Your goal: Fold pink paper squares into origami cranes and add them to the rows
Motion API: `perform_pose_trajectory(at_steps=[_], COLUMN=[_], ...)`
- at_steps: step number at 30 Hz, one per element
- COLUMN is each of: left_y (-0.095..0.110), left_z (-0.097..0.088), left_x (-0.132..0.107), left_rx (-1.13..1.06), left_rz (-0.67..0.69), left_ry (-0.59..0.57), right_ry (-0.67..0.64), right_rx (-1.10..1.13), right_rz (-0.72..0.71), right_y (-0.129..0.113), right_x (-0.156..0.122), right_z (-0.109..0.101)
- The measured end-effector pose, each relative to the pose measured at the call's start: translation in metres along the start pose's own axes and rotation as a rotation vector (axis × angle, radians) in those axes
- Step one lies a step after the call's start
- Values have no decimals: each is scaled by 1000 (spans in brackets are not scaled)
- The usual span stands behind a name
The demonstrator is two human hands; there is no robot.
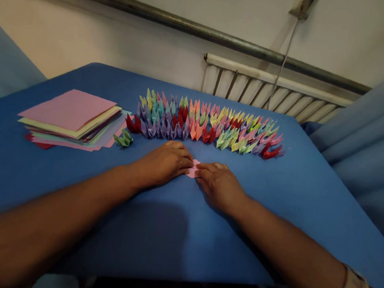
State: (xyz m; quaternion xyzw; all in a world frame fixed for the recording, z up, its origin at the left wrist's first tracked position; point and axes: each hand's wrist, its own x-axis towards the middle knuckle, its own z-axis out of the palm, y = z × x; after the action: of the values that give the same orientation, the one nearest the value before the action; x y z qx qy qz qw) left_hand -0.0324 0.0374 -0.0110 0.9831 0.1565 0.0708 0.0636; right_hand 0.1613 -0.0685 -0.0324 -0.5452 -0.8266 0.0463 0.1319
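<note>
A small folded piece of pink paper point(193, 169) lies on the blue tabletop between my two hands. My left hand point(167, 163) has its fingertips pressed on the paper's left side. From the other side, my right hand point(220, 183) presses its fingers on the paper's right edge. Fingers cover much of the paper, so its full outline is hidden. Just beyond my hands stand rows of folded paper cranes point(196, 129) in many colours. One green paper crane point(123, 138) sits apart at the left end of the rows.
A stack of coloured square paper sheets point(71, 109) lies on the left of the blue table point(159, 242). Behind the table are a white radiator point(242, 84), a pipe point(187, 25) and a hanging cord point(283, 65). A blue curtain point(366, 138) hangs at the right.
</note>
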Motion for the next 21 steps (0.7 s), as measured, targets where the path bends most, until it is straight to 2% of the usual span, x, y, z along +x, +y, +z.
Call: perform_pose_trajectory(at_steps=[7, 14, 21], left_y=[13, 16, 20], left_z=[-8, -3, -2], left_x=[0, 1, 2], left_rx=[83, 92, 128], left_rz=[49, 36, 8], left_ry=[-64, 5, 4], right_ry=[5, 24, 32], right_rx=[-26, -68, -12], right_rz=[-6, 8, 49], right_y=[6, 7, 11], right_x=[9, 10, 12], right_z=[0, 4, 11])
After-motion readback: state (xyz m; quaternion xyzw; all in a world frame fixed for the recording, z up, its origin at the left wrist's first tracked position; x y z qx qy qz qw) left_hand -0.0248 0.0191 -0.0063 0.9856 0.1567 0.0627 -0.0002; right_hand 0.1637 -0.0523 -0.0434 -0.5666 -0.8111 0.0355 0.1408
